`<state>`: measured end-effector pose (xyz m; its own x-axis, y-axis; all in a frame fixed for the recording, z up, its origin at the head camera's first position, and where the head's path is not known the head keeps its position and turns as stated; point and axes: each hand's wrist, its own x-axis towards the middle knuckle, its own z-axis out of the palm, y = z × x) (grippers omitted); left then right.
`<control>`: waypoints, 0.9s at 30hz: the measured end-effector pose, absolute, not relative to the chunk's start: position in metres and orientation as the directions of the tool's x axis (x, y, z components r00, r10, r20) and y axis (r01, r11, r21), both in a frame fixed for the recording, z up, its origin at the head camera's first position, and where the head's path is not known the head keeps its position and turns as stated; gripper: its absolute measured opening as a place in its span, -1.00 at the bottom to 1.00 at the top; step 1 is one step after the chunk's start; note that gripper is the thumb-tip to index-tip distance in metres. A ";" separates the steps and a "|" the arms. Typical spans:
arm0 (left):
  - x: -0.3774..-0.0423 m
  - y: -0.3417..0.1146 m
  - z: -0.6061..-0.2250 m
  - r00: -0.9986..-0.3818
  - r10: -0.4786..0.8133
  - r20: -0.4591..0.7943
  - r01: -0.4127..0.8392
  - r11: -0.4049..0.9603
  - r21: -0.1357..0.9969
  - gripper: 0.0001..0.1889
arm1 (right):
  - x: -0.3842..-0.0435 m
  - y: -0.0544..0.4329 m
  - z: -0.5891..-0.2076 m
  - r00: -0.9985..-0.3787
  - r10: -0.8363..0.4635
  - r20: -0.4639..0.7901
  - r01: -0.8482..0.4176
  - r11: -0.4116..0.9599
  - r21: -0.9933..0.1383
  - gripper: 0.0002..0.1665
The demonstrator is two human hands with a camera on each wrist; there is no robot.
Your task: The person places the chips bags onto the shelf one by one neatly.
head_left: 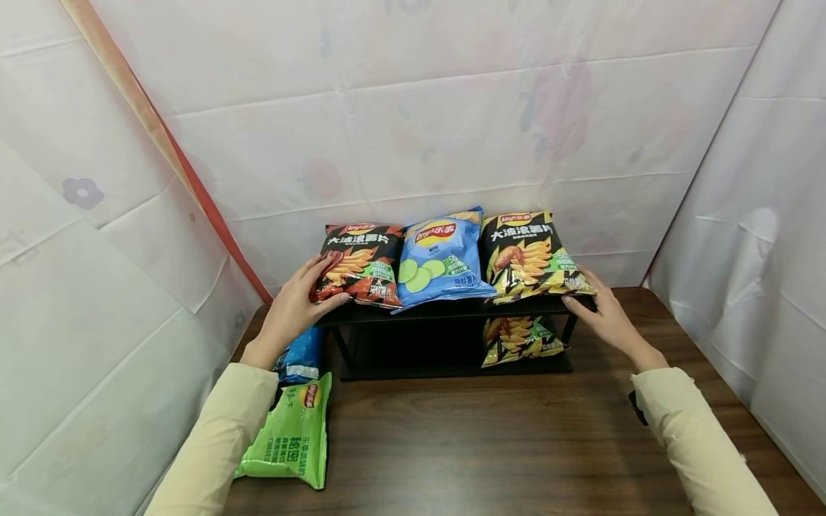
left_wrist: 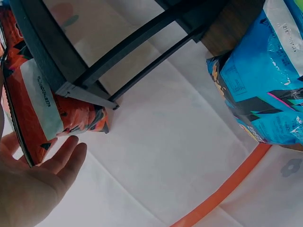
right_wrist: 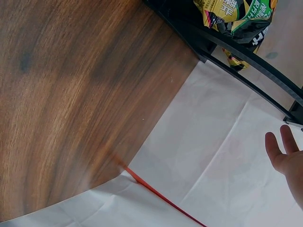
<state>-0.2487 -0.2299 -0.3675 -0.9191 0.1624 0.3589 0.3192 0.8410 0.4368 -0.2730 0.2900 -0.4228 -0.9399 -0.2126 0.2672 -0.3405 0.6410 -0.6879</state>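
Three chip bags lie side by side on top of a black two-tier shelf (head_left: 452, 307): a red-and-black one (head_left: 363, 265), a blue one (head_left: 442, 261) and a yellow-and-black one (head_left: 532, 256). My left hand (head_left: 293, 304) rests against the left side of the red-and-black bag, fingers spread and thumb along its front edge. In the left wrist view, relaxed fingers (left_wrist: 66, 158) lie beside that bag's end. At the shelf's right end, my right hand (head_left: 609, 319) touches the lower right corner of the yellow-and-black bag. Its fingers (right_wrist: 288, 139) look extended in the right wrist view.
Another yellow-and-black bag (head_left: 519, 340) sits on the right of the lower tier. Left of the shelf, a green chip bag (head_left: 293, 437) and a blue bag (head_left: 303, 355) lie on the wooden table (head_left: 452, 444). White patterned cloth (head_left: 413, 129) hangs behind and at both sides.
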 end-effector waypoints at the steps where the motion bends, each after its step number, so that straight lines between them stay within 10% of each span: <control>1: -0.248 -0.229 -0.368 -0.916 0.156 0.369 0.317 0.846 0.429 -0.15 | -0.273 0.290 -0.423 -0.940 -0.213 0.267 -0.341 0.642 -0.687 -0.15; 27: -0.210 -0.261 -0.384 -0.869 0.082 0.489 0.296 0.876 0.381 -0.48 | -0.272 0.290 -0.420 -0.943 -0.217 0.251 -0.331 0.665 -0.670 -0.15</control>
